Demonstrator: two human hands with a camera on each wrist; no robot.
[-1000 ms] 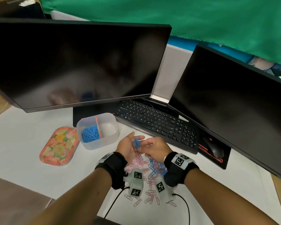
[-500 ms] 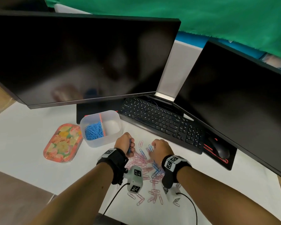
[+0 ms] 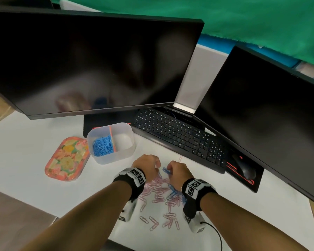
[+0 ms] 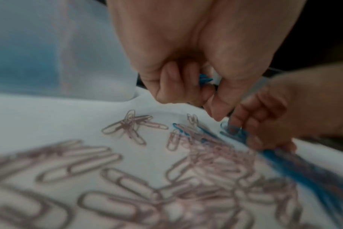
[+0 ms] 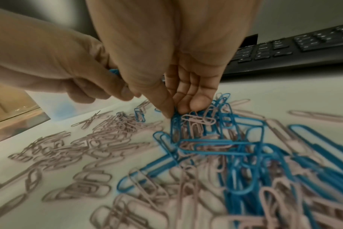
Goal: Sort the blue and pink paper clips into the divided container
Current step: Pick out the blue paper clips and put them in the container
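Note:
A pile of pink and blue paper clips (image 3: 159,192) lies on the white table between my wrists. My left hand (image 3: 149,165) hovers at the pile's far edge, its fingers curled round a few blue clips (image 4: 205,79). My right hand (image 3: 178,171) is down on the pile beside it, and its thumb and fingertips (image 5: 186,108) pinch a blue clip (image 5: 175,122) in the tangle. The clear divided container (image 3: 112,160) stands just beyond the left hand. Its left compartment holds blue clips (image 3: 102,146), and the right compartment looks empty.
A floral tray (image 3: 65,160) lies left of the container. A black keyboard (image 3: 179,136) and a mouse (image 3: 243,171) sit beyond and to the right, under two dark monitors (image 3: 89,60). A cable (image 3: 217,236) trails from the right wrist camera.
Both hands were raised together, with blue clips in the left palm. They have come down to the pile, the left closed round its clips and the right now pinching in the tangle.

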